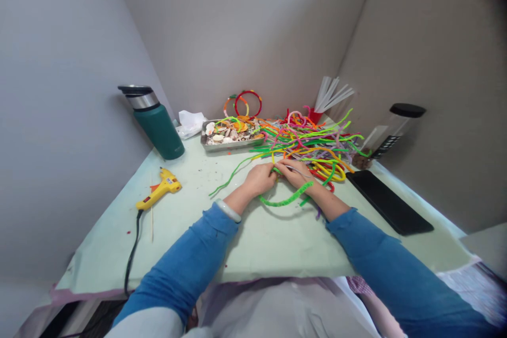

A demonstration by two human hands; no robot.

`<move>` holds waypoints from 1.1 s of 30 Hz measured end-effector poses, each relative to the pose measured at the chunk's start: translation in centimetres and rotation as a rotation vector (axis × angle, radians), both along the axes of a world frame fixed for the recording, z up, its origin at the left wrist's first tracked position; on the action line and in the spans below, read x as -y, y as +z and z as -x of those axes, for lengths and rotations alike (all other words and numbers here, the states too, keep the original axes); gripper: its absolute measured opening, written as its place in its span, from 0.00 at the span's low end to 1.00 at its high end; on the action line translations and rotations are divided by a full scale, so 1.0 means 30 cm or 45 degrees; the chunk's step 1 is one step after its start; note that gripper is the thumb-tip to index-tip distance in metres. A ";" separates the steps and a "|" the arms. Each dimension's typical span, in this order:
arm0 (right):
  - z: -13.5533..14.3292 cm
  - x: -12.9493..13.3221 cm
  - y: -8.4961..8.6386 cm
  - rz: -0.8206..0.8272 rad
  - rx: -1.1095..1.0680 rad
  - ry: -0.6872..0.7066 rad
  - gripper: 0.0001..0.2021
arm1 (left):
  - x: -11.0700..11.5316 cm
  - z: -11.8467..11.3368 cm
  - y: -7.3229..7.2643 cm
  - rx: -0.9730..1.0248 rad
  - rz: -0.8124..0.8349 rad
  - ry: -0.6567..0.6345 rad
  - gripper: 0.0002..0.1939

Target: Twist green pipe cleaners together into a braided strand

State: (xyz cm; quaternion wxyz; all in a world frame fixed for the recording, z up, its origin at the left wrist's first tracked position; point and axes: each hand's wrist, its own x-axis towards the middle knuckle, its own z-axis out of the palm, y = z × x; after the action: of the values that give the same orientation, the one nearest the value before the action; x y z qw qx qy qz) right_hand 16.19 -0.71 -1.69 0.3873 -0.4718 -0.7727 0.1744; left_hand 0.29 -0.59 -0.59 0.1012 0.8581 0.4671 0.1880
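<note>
My left hand point(261, 178) and my right hand point(293, 173) meet near the middle of the table, fingers pinched together on a green pipe cleaner point(285, 202). Its fuzzy length curves below both hands, with one end beside my right wrist. Just beyond my hands lies a tangled pile of colourful pipe cleaners point(312, 140), partly hidden by my right hand. A long green strand point(232, 176) reaches out to the left of my left hand.
A metal tray point(233, 145) of shells sits behind, near two rings point(248, 104). At left are a green bottle point(158, 129) and a yellow glue gun point(160, 190). On the right are a black phone point(388, 202), a clear bottle point(390, 129) and a red cup point(315, 115) of white sticks.
</note>
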 end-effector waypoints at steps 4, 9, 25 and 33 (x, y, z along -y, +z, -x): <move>0.003 0.003 0.003 0.014 0.000 -0.023 0.16 | 0.000 -0.002 0.001 0.000 0.009 0.001 0.15; 0.005 0.007 0.009 0.038 0.025 -0.055 0.16 | 0.001 -0.001 0.002 -0.009 0.005 0.002 0.15; 0.000 -0.001 -0.003 0.012 0.028 -0.013 0.16 | -0.001 0.001 0.000 -0.019 -0.017 -0.007 0.14; 0.003 0.000 0.003 0.041 0.034 -0.029 0.16 | 0.000 0.001 0.002 -0.022 -0.009 -0.003 0.15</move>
State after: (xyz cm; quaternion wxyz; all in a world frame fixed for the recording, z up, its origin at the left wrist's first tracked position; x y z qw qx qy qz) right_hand 16.11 -0.70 -1.60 0.3714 -0.4889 -0.7695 0.1761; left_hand 0.25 -0.59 -0.52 0.0945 0.8606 0.4662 0.1820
